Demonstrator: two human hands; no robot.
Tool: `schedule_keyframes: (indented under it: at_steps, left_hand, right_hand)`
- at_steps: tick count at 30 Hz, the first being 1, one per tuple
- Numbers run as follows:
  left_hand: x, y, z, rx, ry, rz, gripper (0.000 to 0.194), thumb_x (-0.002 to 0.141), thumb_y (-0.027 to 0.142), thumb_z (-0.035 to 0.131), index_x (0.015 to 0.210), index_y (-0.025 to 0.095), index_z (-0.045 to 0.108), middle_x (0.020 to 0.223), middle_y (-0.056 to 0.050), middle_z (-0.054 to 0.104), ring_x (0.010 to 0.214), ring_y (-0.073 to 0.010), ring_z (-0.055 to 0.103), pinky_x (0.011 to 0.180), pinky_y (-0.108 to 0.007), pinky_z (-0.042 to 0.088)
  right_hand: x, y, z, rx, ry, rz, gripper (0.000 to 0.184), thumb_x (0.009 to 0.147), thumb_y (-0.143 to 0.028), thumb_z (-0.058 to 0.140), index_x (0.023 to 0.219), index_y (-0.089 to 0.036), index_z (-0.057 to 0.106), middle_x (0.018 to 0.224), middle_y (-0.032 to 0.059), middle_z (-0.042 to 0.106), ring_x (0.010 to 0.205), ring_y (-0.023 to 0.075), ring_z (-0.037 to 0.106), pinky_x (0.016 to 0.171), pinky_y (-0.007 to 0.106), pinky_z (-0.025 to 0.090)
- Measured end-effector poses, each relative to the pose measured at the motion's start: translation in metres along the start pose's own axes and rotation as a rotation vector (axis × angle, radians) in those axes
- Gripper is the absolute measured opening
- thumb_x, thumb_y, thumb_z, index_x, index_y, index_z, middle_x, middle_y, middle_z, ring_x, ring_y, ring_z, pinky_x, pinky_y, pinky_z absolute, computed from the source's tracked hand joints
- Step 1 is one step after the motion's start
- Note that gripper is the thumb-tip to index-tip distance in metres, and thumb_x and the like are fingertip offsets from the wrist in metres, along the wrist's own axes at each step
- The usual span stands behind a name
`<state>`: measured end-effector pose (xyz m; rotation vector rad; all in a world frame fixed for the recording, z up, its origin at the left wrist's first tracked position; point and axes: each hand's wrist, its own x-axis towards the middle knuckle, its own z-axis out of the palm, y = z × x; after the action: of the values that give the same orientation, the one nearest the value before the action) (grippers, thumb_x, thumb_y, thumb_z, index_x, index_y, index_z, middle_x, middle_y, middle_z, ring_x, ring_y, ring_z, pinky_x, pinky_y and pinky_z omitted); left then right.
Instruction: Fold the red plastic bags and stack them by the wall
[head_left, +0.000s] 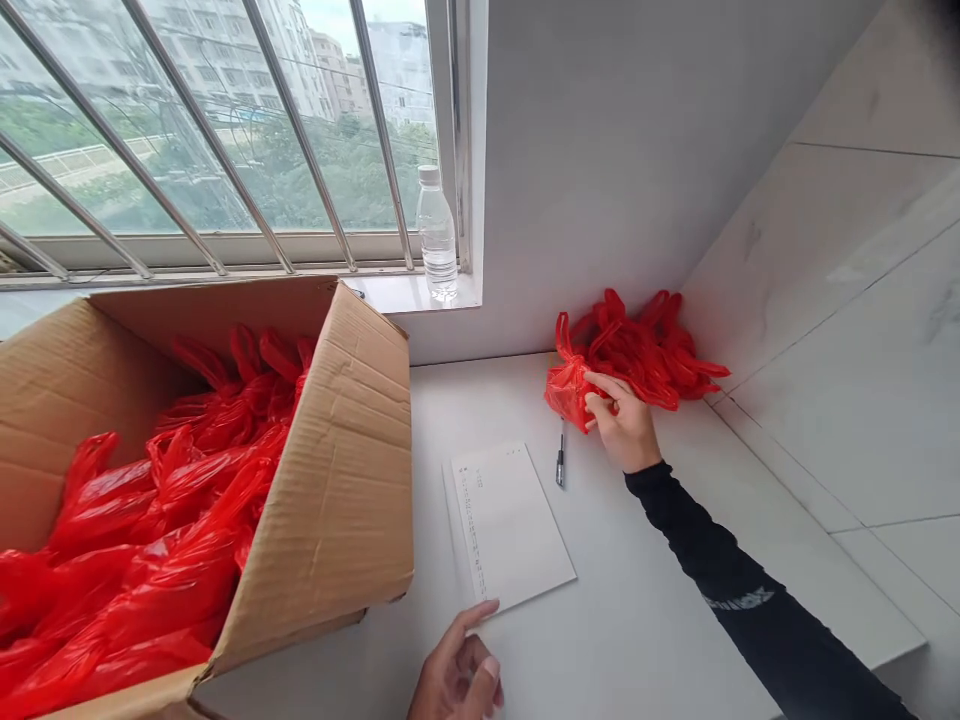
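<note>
My right hand, in a black sleeve, reaches to a tied red plastic bag on the white tabletop. Index finger and thumb are apart at the bag's side near its knot; whether they press on it is hard to see. A heap of more red plastic bags lies just behind, against the wall. My left hand is low in the middle, index finger stretched to the bottom edge of a white notepad, thumb apart and other fingers curled, holding nothing. A pen lies between notepad and bag.
At the left stands an open cardboard box full of tied red bags. A clear plastic bottle is on the windowsill by the barred window. Grey wall and marble-patterned tiles bound the table's back and right.
</note>
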<state>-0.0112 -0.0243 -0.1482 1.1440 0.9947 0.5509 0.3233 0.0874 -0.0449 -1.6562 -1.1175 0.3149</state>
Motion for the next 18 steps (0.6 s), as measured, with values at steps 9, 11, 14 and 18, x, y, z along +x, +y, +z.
schedule_keyframes:
  at_steps: [9, 11, 14, 18]
  left_hand:
    - [0.003, 0.054, 0.027, -0.049, 0.081, 0.173, 0.054, 0.098, 0.041, 0.054, 0.147, 0.039, 0.031, 0.124, -0.006, 0.051, 0.109, -0.0205, 0.054, 0.085, -0.034, 0.053]
    - [0.006, 0.057, 0.031, -0.002, 0.116, 0.21, 0.057, 0.097, 0.04, 0.056, 0.147, 0.042, 0.029, 0.136, -0.005, 0.046, 0.12, -0.0213, 0.049, 0.096, -0.038, 0.05]
    - [0.012, 0.056, 0.033, 0.021, 0.153, 0.228, 0.06, 0.095, 0.04, 0.059, 0.147, 0.041, 0.03, 0.139, -0.005, 0.047, 0.127, -0.0227, 0.046, 0.099, -0.039, 0.049]
    - [0.022, 0.05, 0.024, 0.008, 0.238, 0.185, 0.048, 0.094, 0.042, 0.06, 0.139, 0.033, 0.043, 0.123, -0.006, 0.056, 0.115, -0.0217, 0.054, 0.091, -0.036, 0.053]
  right_hand:
    - [-0.166, -0.048, 0.008, 0.212, -0.305, 0.116, 0.039, 0.101, -0.034, 0.05, 0.14, -0.033, 0.053, 0.144, 0.0061, 0.045, 0.109, 0.0215, 0.058, 0.086, 0.034, 0.056]
    - [-0.188, -0.053, 0.015, 0.265, -0.416, 0.15, 0.042, 0.101, -0.031, 0.049, 0.144, -0.035, 0.048, 0.145, 0.006, 0.044, 0.105, 0.0194, 0.06, 0.086, 0.033, 0.056]
    - [-0.201, -0.057, 0.02, 0.306, -0.574, 0.166, 0.041, 0.101, -0.03, 0.049, 0.141, -0.036, 0.05, 0.144, 0.0044, 0.046, 0.105, 0.0185, 0.061, 0.084, 0.03, 0.056]
    - [-0.194, -0.053, 0.019, 0.305, -0.609, 0.233, 0.034, 0.102, -0.035, 0.048, 0.135, -0.036, 0.057, 0.136, 0.0035, 0.055, 0.088, 0.0151, 0.063, 0.071, 0.027, 0.056]
